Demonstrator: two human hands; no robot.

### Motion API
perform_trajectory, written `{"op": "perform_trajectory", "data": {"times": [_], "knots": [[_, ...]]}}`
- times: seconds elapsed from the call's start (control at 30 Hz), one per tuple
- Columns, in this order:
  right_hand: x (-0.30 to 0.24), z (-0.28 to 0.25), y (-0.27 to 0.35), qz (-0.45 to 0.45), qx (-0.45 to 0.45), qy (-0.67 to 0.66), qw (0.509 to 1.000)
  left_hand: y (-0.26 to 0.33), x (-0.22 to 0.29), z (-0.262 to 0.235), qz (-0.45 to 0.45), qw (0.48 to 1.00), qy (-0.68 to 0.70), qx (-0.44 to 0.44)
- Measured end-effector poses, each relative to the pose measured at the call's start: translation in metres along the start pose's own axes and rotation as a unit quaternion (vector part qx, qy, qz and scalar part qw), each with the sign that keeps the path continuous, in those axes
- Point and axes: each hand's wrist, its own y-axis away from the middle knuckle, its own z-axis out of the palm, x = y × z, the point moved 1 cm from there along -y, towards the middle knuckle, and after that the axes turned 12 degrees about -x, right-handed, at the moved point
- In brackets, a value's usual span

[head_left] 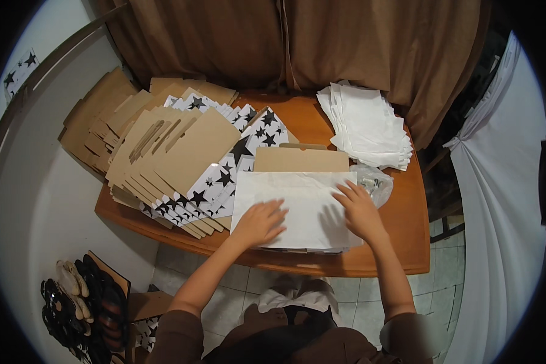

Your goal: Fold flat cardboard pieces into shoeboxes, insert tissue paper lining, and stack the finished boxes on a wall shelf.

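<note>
A white sheet of paper (303, 209) lies spread over a cardboard piece near the table's front edge. Behind the sheet a brown cardboard flap (300, 161) sticks out. My left hand (262, 222) is over the sheet's left part, fingers spread and slightly blurred. At the sheet's right side, my right hand (359, 209) hovers or rests with fingers apart; whether it touches the paper I cannot tell. Neither hand grips anything. Just beyond my right hand sits a clear plastic bag (375, 184) with small contents too unclear to name.
Many folded cardboard boxes with black stars (182, 164) cover the left of the wooden table (400, 242). A stack of white paper sheets (367, 124) lies at the back right. Brown curtains (346, 42) hang behind. Sandals (73, 297) stand low on the left.
</note>
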Motion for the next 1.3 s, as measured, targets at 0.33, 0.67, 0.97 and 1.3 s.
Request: {"op": "perform_trajectory", "data": {"times": [0.33,0.67,0.97,1.3], "knots": [[-0.008,0.118,-0.056,-0.167,-0.035,0.119,0.978,-0.034,-0.015,0.050,-0.059,0.982,-0.168,-0.068],[0.009,0.158,-0.040,-0.180,-0.162,0.117,0.963,-0.032,-0.022,0.081,-0.056,0.942,-0.134,-0.302],[0.006,0.158,-0.048,-0.096,-0.387,0.088,0.913,-0.045,-0.032,0.097,-0.101,0.865,-0.037,-0.489],[0.002,0.123,-0.048,-0.007,-0.467,0.124,0.875,-0.041,-0.033,0.090,-0.182,0.830,-0.017,-0.527]]}}
